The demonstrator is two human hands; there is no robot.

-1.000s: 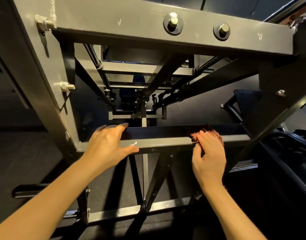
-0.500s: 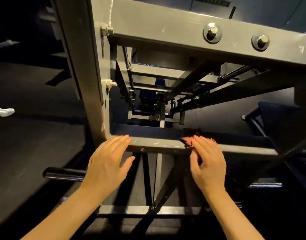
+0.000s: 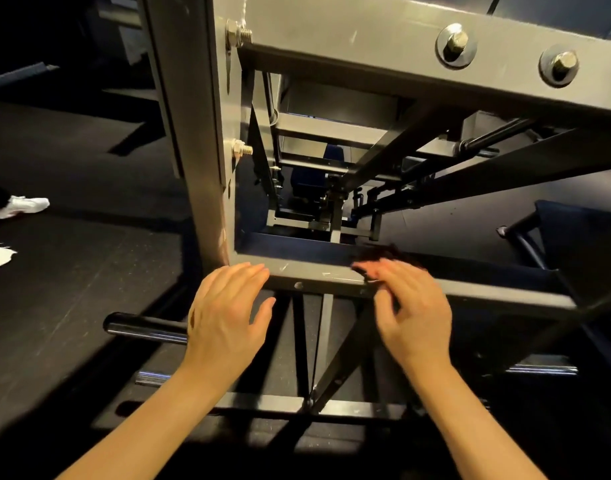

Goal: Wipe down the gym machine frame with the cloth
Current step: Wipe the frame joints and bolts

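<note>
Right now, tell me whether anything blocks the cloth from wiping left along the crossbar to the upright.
The cloth under the right hand has bare crossbar to its left. Only the left hand stands in the way: its fingers rest on the bar's end beside the upright.

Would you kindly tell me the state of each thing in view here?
Left hand: flat, fingers straight, resting on the crossbar.
Right hand: fingers pressing the cloth; blurred.
Cloth: bunched on the crossbar under the right fingers.
Crossbar: paint scuffed.
Bolts: seated in the top beam.
</note>
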